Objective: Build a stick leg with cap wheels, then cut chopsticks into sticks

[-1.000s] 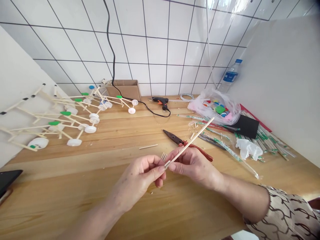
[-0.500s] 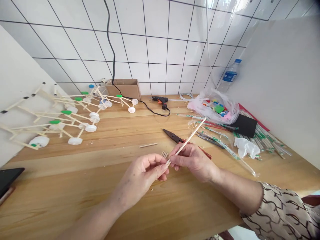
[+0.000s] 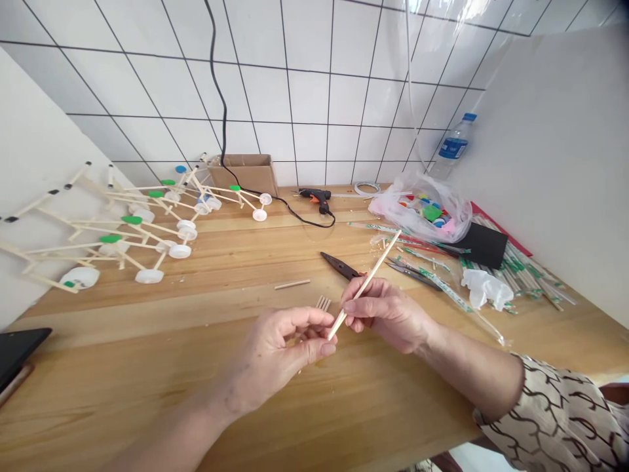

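Observation:
A pale wooden stick [image 3: 371,278] slants up to the right between my hands. My right hand [image 3: 386,311] pinches it in its lower part between thumb and fingers. Its bottom end lies at the fingertips of my left hand [image 3: 285,347], whose thumb and forefinger are closed around it. Several short cut sticks [image 3: 323,303] lie on the table just behind my fingers, and one more short stick [image 3: 292,284] rests farther back to the left. Pliers [image 3: 339,265] lie behind my right hand, which partly hides their handles.
Stick frames with white wheels [image 3: 147,275] fill the left side. A glue gun [image 3: 317,196] and cardboard box [image 3: 246,176] stand at the back. Right are scissors [image 3: 415,274], a bag of caps [image 3: 427,213], wrapped sticks [image 3: 531,275] and a bottle [image 3: 452,147].
The stick has shifted slightly down and left. My right hand has moved a little up along it, and my left thumb has lowered at its bottom end.

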{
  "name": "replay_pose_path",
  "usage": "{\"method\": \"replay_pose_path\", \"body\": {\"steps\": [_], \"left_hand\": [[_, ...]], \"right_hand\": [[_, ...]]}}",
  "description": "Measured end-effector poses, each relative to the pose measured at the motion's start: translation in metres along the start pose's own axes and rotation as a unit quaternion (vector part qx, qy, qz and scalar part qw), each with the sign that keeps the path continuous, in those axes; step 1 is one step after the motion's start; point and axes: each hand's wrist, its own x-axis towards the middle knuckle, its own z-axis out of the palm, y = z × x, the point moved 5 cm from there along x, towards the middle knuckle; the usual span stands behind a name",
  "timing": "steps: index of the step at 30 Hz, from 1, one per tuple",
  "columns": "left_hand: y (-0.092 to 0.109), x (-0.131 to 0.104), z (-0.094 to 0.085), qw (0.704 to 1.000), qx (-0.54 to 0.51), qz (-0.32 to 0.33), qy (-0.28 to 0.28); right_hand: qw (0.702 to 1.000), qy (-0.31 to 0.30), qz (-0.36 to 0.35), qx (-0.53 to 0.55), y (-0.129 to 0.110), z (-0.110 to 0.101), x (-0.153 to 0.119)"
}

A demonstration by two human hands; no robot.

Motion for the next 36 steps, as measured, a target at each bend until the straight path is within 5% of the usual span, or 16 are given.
{"method": "replay_pose_path", "body": {"steps": [17,27,36], "left_hand": [[0.006,-0.003,-0.002,0.988,0.112,0.055,0.089],[-0.004,0.002,0.000,0.999,-0.014,-0.028,-0.036],[-0.011,0.003,0.004,0.994,-0.042,-0.081,-0.052]], "right_hand": [[0.999,0.021,-0.025,-0.022,-0.002,0.001,-0.001],[0.994,0.021,-0.073,-0.078,-0.006,0.001,-0.002],[0.990,-0.003,-0.069,-0.125,-0.005,0.008,-0.004]]}}
